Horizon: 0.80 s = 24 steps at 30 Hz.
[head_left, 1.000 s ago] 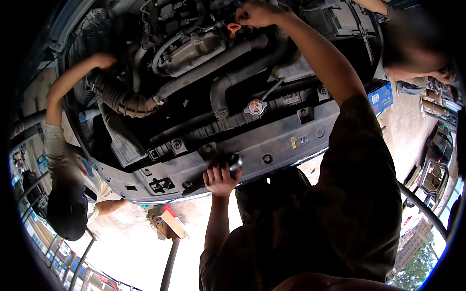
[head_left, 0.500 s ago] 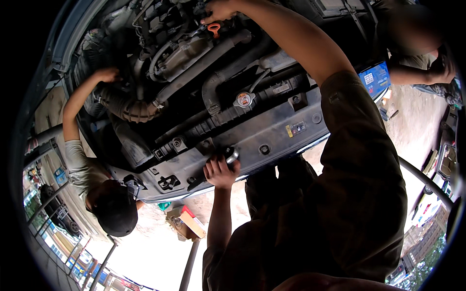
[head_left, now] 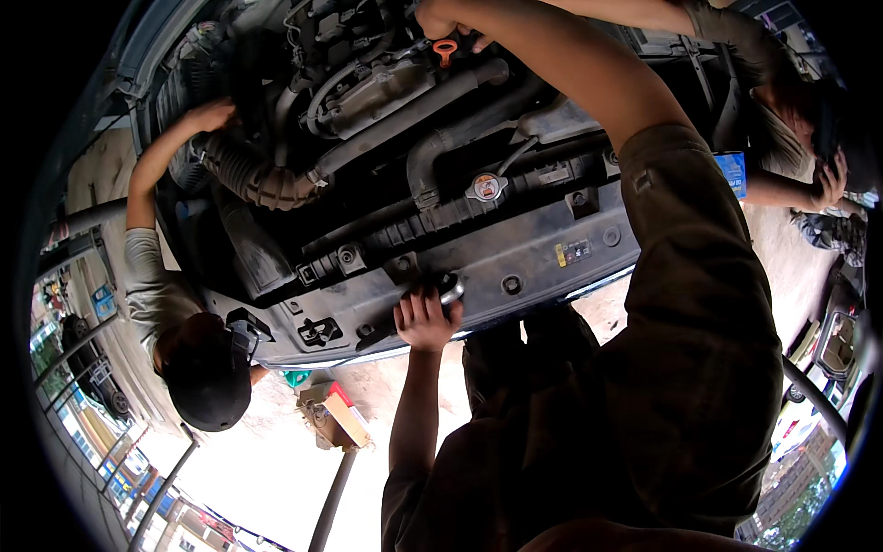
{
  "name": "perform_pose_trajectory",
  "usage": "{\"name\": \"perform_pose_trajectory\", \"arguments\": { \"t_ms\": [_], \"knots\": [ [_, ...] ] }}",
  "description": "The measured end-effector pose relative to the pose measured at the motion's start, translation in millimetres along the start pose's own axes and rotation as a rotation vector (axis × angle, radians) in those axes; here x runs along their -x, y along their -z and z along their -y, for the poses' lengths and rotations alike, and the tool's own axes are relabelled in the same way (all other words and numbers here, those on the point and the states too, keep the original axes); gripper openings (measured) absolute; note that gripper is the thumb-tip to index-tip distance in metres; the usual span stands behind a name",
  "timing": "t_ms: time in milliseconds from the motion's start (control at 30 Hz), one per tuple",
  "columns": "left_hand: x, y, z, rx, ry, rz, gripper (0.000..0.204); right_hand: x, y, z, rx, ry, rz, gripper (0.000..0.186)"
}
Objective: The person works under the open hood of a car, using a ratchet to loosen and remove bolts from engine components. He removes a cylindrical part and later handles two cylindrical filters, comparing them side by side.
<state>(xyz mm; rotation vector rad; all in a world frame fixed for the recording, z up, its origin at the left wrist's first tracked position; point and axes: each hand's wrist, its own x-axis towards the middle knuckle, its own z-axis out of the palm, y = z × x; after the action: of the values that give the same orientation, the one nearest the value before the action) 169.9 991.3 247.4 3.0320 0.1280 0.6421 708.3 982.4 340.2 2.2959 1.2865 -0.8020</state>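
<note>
My left hand [head_left: 427,319] rests on the front panel [head_left: 543,267], fingers curled over a dark object with a shiny metal end [head_left: 451,290]; what it is, I cannot make out. High in the engine bay, my right hand [head_left: 440,18] is beside the orange dipstick loop [head_left: 444,48], its fingers mostly hidden. Below that lie grey hoses [head_left: 386,129] and a round metal radiator cap [head_left: 487,188].
A co-worker [head_left: 202,368] at left reaches into the bay; another person [head_left: 773,120] at right leans in with an arm along the top. A blue box [head_left: 729,170] is beside the bay at right. A cardboard box [head_left: 331,414] lies on the floor below, near railings [head_left: 166,488].
My right hand moved left, then slightly up and back right. The right-hand person's arm now reaches across the top. The left co-worker's head has shifted inward and up.
</note>
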Motion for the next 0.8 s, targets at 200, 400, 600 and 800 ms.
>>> {"name": "perform_pose_trajectory", "arguments": {
  "t_ms": [200, 400, 600, 800],
  "knots": [
    [-2, 1, -2, 0.051, 0.013, 0.020, 0.044, -32, -6, -8, 0.130, 0.010, 0.182, 0.016],
    [0, -1, 0, 0.037, 0.019, 0.000, 0.048, -59, -13, -8, 0.194, 0.054, 0.313, 0.011],
    [1, -3, -1, 0.029, 0.018, 0.001, 0.053, -52, -27, -25, 0.033, -0.015, 0.289, 0.015],
    [0, -2, -1, 0.041, 0.013, -0.026, 0.053, -15, -56, -48, -0.061, 0.141, 0.001, 0.054]
  ]
}}
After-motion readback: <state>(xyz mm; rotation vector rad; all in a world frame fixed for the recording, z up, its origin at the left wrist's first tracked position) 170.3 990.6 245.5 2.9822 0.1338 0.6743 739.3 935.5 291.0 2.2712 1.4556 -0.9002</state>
